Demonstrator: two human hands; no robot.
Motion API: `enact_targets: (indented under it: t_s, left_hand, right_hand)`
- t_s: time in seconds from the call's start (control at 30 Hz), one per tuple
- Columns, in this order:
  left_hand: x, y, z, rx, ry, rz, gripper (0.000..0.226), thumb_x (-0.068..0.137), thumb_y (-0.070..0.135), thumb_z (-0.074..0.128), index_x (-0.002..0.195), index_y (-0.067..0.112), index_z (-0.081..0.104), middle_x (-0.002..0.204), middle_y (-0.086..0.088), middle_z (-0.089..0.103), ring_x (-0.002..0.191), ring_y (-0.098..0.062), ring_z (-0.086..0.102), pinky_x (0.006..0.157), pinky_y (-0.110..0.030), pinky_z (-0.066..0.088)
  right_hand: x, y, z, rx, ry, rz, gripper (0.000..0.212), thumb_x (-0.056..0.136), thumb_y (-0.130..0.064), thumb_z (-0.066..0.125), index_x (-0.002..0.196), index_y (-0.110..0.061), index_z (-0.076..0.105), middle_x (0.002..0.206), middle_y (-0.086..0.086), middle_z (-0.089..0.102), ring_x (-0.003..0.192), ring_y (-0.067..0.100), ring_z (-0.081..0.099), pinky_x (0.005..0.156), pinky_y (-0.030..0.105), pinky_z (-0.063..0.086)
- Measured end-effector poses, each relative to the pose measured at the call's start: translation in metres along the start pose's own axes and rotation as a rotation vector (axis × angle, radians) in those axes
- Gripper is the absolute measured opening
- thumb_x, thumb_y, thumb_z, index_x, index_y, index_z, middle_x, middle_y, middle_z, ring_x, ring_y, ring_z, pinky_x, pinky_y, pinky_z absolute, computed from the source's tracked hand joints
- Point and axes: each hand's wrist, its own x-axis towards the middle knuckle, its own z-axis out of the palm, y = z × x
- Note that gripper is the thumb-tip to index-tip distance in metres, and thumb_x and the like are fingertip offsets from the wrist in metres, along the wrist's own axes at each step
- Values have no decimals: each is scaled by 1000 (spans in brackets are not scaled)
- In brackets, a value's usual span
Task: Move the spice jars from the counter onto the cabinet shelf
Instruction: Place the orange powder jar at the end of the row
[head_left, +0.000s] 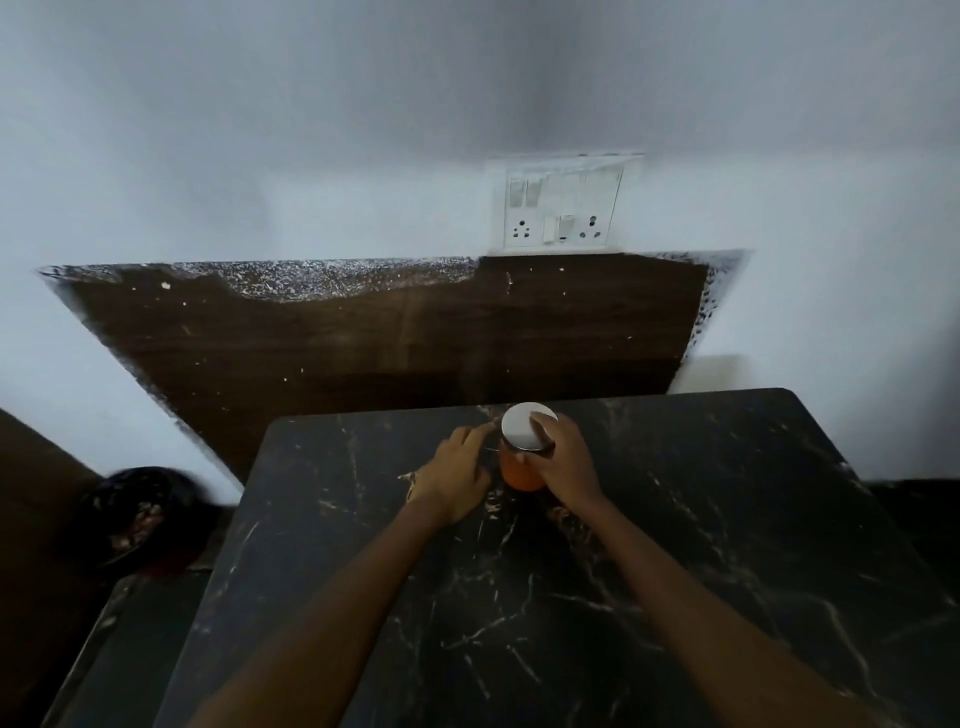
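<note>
Both bare forearms reach forward from the bottom of the view and converge toward the far edge of the dark surface (675, 545). The right hand (563, 462) wraps the spice jar (522, 470) from its right side: its fingers (543, 423) curl over the rim of the lid and down the glass, closed on the jar, wrist slightly bent inward. The left hand (457, 467) lies just left of the jar, palm down and low over the stone, its fingers loosely spread and pointing toward the jar; whether the fingertips touch the glass cannot be told from this angle.

The jar stands upright near the back edge of the surface, roughly centred. It is a short round glass cylinder filled with an orange-red powder and capped by a flat, round, pale metallic lid (527, 426) with a smooth matte sheen.

The surface is a polished black slab with thin white and tan veins like marble, and rounded corners. Behind it a dark brown wood-grain panel (363, 343) covers the lower wall, its top and right edges speckled with white paint. Above that is a plain white wall with a white switch and socket plate (563, 208). At lower left a blurred dark round object (140, 514) sits beside the surface; what it is cannot be made out
</note>
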Motion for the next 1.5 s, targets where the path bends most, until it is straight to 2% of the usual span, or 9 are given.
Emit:
enact_targets:
  t_s: [0.2, 0.4, 0.57, 0.77, 0.93, 1.03, 1.17, 1.27, 1.5]
  left_hand:
    - [-7, 2, 2, -168, 10, -21, 69, 87, 14, 59, 146, 21, 23, 150, -7, 29, 137, -21, 32, 109, -35, 31]
    - [-19, 16, 1, -411, -37, -18, 80, 81, 21, 69, 145, 21, 22, 151, -6, 28, 137, -20, 30, 111, -38, 31]
    - [-40, 54, -15, -776, -129, 82, 79, 77, 22, 72, 136, 35, 22, 140, 2, 31, 111, -6, 44, 82, -20, 44]
    - [-61, 118, -41, -897, 29, 171, 89, 53, 58, 64, 130, 40, 24, 130, 6, 33, 109, -9, 47, 73, -17, 48]
    - [-73, 155, -48, -919, 189, 266, 77, 52, 57, 67, 121, 47, 34, 128, 10, 38, 110, -6, 49, 71, -13, 49]
    - [-79, 169, -54, -946, 229, 301, 77, 51, 55, 69, 121, 46, 38, 128, 14, 41, 110, -7, 51, 70, -14, 51]
    - [-86, 185, -65, -1116, 133, 282, 82, 50, 52, 70, 125, 36, 43, 124, 4, 49, 105, -15, 59, 69, -19, 54]
    - [-89, 193, -67, -1269, -4, 239, 98, 43, 59, 80, 129, 29, 42, 129, -7, 49, 108, -27, 61, 76, -34, 55]
    - [-98, 215, -69, -1530, -279, 217, 93, 54, 64, 74, 130, 20, 41, 123, -19, 60, 102, -32, 65, 72, -33, 56]
  right_hand:
    - [-10, 2, -13, 67, 7, 49, 57, 82, -19, 68, 135, -18, 46, 146, 8, 37, 135, 23, 34, 109, 38, 32]
    - [-34, -12, -49, 156, 12, -19, 51, 82, -31, 67, 129, -18, 52, 135, 7, 50, 122, 20, 48, 102, 40, 43]
    - [-57, -50, -97, 409, 39, -75, 45, 85, -28, 64, 127, -19, 53, 121, 1, 54, 101, 15, 59, 79, 33, 57]
    - [-78, -91, -157, 504, 196, -203, 33, 89, -24, 59, 121, -19, 58, 116, -1, 55, 90, 3, 57, 56, 17, 56]
    - [-100, -107, -195, 539, 221, -286, 26, 90, -29, 55, 116, -29, 59, 109, -13, 57, 93, 1, 57, 61, 13, 55]
    - [-108, -110, -208, 576, 227, -316, 34, 90, -30, 54, 122, -23, 58, 115, -9, 59, 100, 4, 58, 67, 14, 55]
    - [-118, -113, -222, 617, 238, -358, 35, 92, -31, 48, 124, -19, 56, 119, -5, 60, 104, 7, 59, 68, 14, 54]
    - [-122, -112, -230, 641, 245, -384, 33, 96, -29, 41, 124, -20, 56, 119, -2, 60, 99, 8, 60, 66, 13, 51]
    - [-127, -117, -247, 719, 168, -446, 31, 95, -35, 37, 118, -31, 57, 120, -8, 61, 110, 8, 60, 77, 20, 54]
